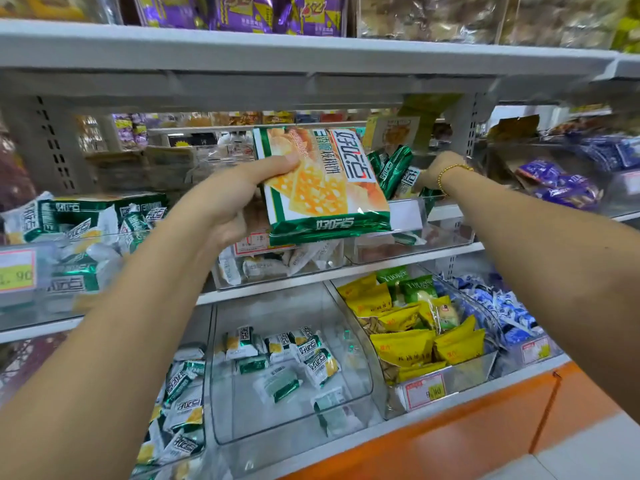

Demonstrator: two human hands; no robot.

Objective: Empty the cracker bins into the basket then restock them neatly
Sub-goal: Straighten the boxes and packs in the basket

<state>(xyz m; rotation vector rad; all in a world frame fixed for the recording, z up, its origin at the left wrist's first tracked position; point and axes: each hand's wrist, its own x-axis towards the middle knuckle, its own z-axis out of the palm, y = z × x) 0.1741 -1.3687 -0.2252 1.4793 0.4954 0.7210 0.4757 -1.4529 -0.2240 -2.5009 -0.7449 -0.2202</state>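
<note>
**A:** From the head camera, where's the big cracker pack (318, 188)?
**B:** Dead centre, in front of the middle shelf. The left hand (235, 199) grips its left edge, thumb across the front.
**A:** And the right hand (440, 168)?
**B:** At three o'clock of the pack, fingers sunk among small green packets (394, 171) in a clear bin (446, 233). I can't tell whether it grips one.

The pack (322, 181) is green-edged with white lettering and shows golden-yellow crackers; the small packets (287, 355) are white with green ends. The yellow packets (408, 344) sit by blue packets (498, 306) patterned with white. The bags (242, 12) are purple, the base (450, 427) orange, the bracelet (452, 169) gold.
</note>
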